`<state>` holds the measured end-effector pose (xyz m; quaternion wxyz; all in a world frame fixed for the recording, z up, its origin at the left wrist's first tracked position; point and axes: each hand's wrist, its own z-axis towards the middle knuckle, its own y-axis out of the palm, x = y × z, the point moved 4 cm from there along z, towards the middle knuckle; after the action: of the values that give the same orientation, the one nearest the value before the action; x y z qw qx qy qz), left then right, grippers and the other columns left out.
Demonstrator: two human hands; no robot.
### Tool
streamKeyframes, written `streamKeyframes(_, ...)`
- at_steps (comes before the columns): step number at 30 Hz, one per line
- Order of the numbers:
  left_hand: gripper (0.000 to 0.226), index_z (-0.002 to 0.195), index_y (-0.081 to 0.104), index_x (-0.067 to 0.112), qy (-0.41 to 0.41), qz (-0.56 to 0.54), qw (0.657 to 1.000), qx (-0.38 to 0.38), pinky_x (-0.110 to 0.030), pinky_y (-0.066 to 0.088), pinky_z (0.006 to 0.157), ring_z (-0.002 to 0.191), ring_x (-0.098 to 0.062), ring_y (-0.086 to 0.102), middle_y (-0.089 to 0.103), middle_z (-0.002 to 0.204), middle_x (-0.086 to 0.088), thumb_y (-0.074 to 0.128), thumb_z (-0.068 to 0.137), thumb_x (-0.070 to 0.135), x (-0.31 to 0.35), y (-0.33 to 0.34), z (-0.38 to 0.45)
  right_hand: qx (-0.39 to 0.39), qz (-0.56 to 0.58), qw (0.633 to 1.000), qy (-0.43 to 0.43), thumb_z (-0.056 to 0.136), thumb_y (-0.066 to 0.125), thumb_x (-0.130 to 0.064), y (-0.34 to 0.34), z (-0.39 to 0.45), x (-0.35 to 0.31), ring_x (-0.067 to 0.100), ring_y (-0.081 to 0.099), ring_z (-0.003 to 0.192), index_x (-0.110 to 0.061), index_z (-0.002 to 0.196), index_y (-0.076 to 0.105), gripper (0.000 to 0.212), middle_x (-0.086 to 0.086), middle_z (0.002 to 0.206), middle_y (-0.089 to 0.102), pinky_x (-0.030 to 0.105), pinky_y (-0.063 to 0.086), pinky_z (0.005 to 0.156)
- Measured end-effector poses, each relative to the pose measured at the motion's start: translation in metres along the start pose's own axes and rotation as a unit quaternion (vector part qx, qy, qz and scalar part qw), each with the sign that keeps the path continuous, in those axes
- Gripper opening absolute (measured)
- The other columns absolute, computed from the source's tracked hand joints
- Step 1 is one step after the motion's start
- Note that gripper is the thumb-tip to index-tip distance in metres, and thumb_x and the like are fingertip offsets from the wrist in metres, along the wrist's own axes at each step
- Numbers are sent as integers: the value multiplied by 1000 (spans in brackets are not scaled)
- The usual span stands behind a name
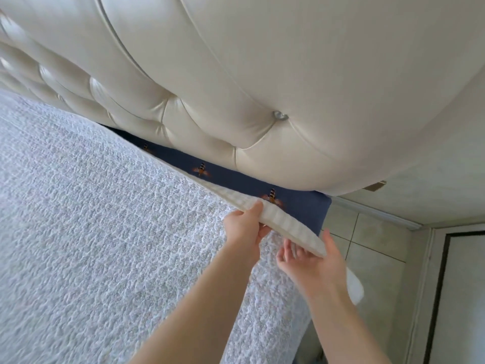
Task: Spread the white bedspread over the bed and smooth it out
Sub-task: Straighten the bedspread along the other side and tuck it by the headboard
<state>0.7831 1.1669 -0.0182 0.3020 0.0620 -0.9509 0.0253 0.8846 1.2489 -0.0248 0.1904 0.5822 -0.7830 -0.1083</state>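
A white textured bedspread (105,219) covers most of the bed, its long top edge running diagonally beside the tufted cream headboard (236,88). The left hand (244,227) pinches that folded edge, probably to draw it toward the headboard over the blue bee-print sheet (236,177); the right hand (312,261), fingers straight, supports the corner from below

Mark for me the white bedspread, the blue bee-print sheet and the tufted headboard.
white bedspread (91,206), head view, on its textured top surface.
blue bee-print sheet (236,179), head view, on the bare strip below the headboard.
tufted headboard (236,74), head view, on its cream padding.
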Motion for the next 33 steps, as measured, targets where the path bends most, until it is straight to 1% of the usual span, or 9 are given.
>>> streamKeyframes(4, 9, 98, 65, 0, -7, -10, 1000, 7, -28, 61, 70, 81, -23, 74, 74, 92, -13, 67, 92, 6, 9, -7, 6, -4, -134, 986, -98, 96, 58, -26, 10, -3, -27, 13, 57, 77, -14, 105, 62, 15, 1, 92, 66, 25, 41, 70)
streamKeyframes(8, 8, 94, 71, 0, 8, -83, 994, 65, -30, 61, 79, 85, -23, 75, 77, 88, -11, 72, 89, 7, 25, -26, 13, 2, -276, 951, -138, 92, 59, -25, 14, -27, -47, 19, 61, 78, -11, 99, 61, 16, 7, 89, 67, 29, 42, 68)
streamKeyframes(11, 6, 90, 72, -1, 43, -100, 993, 40, -29, 61, 79, 84, -23, 76, 77, 83, -12, 72, 87, 4, 41, -25, 16, -5, -315, 934, -167, 70, 74, -29, 20, -48, -67, 23, 70, 86, -8, 99, 63, 37, 11, 93, 74, 37, 46, 84)
streamKeyframes(13, 6, 87, 73, -3, 66, -70, 995, 9, -28, 61, 76, 80, -22, 76, 77, 80, -12, 72, 88, 3, 48, -16, 18, -11, -341, 920, -191, 56, 79, -35, 28, -58, -77, 20, 73, 79, -7, 99, 63, 54, 12, 88, 75, 35, 44, 82)
streamKeyframes(15, 6, 85, 73, -2, 70, -51, 996, -8, -28, 61, 76, 78, -21, 76, 76, 78, -11, 71, 88, 3, 49, -3, 22, -10, -330, 921, -206, 84, 64, -32, 36, -61, -84, 20, 70, 79, -5, 99, 62, 31, 11, 84, 74, 34, 44, 82)
streamKeyframes(17, 5, 83, 73, 0, 62, -49, 997, -8, -30, 61, 78, 80, -22, 76, 77, 81, -11, 72, 87, 3, 45, 5, 29, 7, -316, 925, -209, 98, 49, -27, 39, -55, -92, 20, 67, 84, -4, 100, 61, 26, 11, 81, 75, 35, 44, 82)
streamKeyframes(22, 3, 85, 72, 0, 36, -49, 998, 11, -32, 62, 79, 82, -25, 76, 77, 86, -14, 73, 86, 2, 31, 15, 50, 42, -317, 929, -187, 100, 46, -25, 39, -26, -112, 21, 68, 87, -3, 101, 60, 26, 12, 83, 77, 32, 43, 76)
streamKeyframes(29, 21, 75, 71, 3, 45, -53, 997, 20, -34, 61, 82, 80, -26, 74, 75, 78, -12, 60, 87, -11, 13, 41, 85, 116, -313, 934, -128, 104, 36, -25, 45, 31, -141, 14, 67, 90, -12, 97, 59, 27, 4, 77, 77, 28, 39, 70)
streamKeyframes(33, 20, 82, 72, 6, 75, -21, 997, 16, -24, 60, 69, 71, -17, 74, 75, 78, -8, 58, 87, -8, 12, 44, 91, 185, -310, 928, -86, 105, 29, -21, 49, 59, -149, 10, 66, 83, -12, 91, 56, 32, 3, 79, 75, 26, 35, 66)
